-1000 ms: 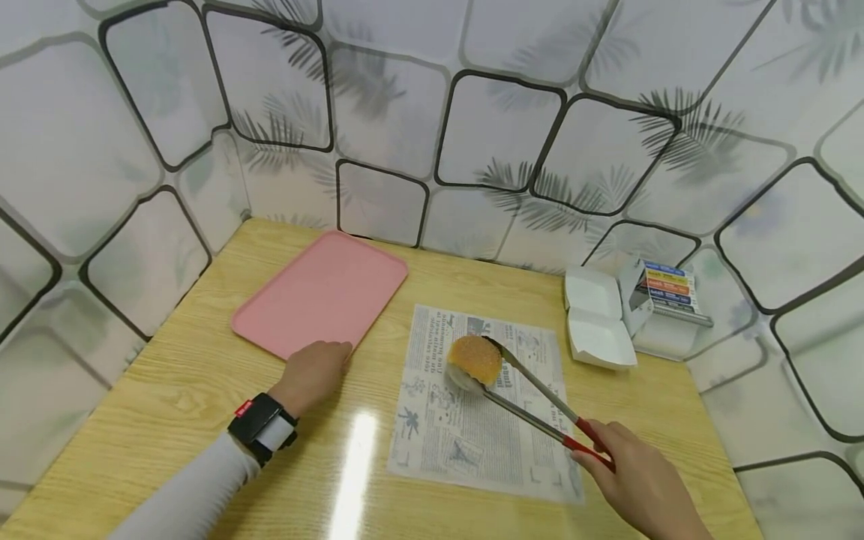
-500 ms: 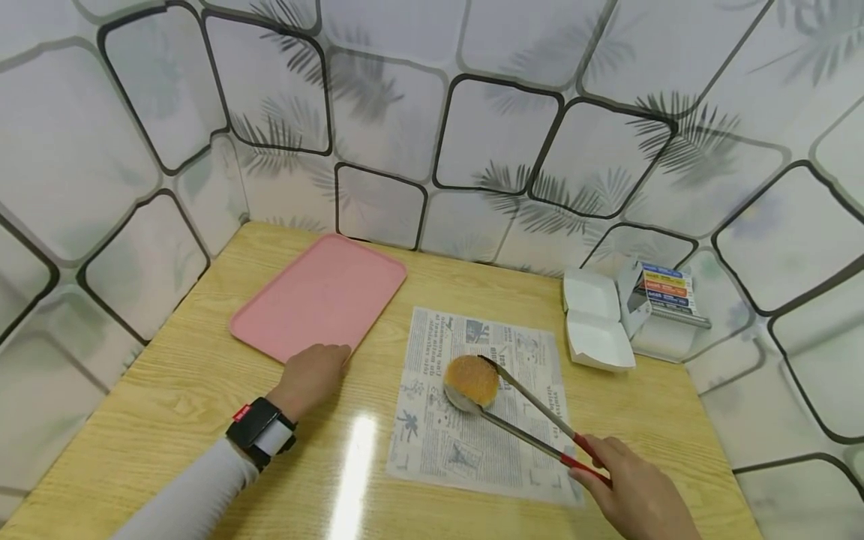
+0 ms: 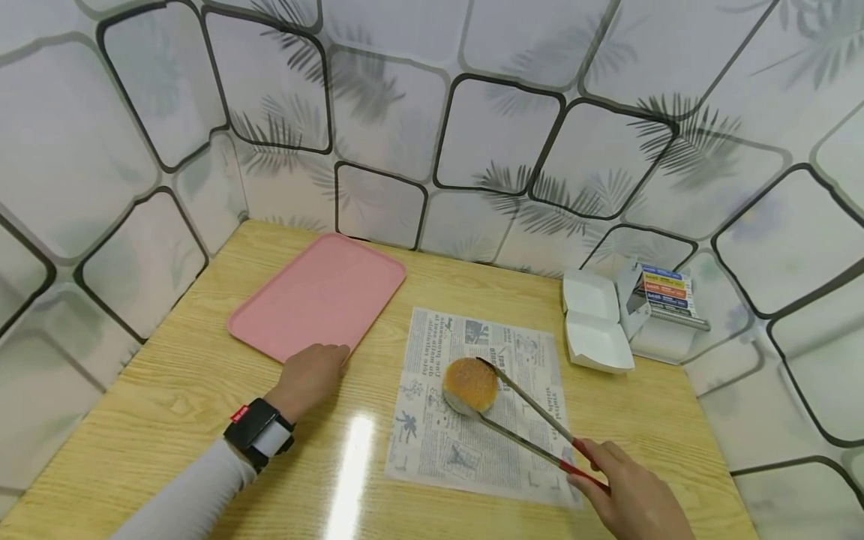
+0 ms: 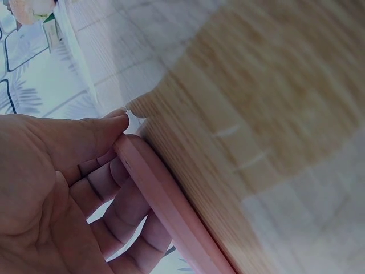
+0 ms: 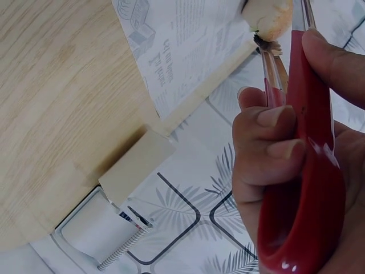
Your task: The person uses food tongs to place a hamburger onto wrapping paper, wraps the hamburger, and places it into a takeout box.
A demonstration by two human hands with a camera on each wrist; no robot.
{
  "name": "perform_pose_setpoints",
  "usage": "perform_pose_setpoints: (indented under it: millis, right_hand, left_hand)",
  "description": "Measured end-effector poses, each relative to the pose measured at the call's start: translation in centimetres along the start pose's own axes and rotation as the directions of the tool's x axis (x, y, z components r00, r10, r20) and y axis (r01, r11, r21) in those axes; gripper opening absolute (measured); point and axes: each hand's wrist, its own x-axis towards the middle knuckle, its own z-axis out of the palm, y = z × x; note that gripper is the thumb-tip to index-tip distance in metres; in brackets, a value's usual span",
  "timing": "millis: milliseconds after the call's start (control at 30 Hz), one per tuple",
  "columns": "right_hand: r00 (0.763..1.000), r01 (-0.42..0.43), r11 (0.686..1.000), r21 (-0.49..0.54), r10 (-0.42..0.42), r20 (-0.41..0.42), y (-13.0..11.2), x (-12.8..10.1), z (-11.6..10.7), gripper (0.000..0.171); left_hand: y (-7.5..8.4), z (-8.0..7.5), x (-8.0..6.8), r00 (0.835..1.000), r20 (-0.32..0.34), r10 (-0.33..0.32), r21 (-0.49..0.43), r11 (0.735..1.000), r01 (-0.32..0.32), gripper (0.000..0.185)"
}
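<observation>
My right hand (image 3: 637,491) grips the red handles of metal tongs (image 3: 533,403). The tong tips lie on either side of a burger (image 3: 470,384) with a browned top bun, over a newspaper-print sheet (image 3: 432,442). Whether the burger touches the sheet I cannot tell. In the right wrist view, fingers curl round the red tongs handle (image 5: 311,120), and part of the burger (image 5: 271,17) shows at the top edge. My left hand (image 3: 310,382) pinches the near right corner of a pink tray (image 3: 324,292). The left wrist view shows the thumb and fingers at the tray rim (image 4: 165,200).
An opened white takeaway box (image 3: 597,341) stands on the wooden table (image 3: 189,360) at the right. Beside it is a white holder with colourful striped boxes (image 3: 664,289). A patterned wall (image 3: 499,127) closes off the back and sides.
The tongs and burger have come a little nearer to me, moving down over the sheet, with most of the shift early on. My left hand and the tray have stayed nearly still.
</observation>
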Motion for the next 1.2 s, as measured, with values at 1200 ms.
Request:
perform_pose_setpoints:
  millis: [1200]
  right_hand:
    - [0.922,0.378,0.916,0.135,-0.360,-0.140,0.1,15.0,-4.1,0.051]
  left_hand:
    - [0.2,-0.2,-0.4,1.000,0.013,-0.023,-0.021,1.000,0.023,0.026]
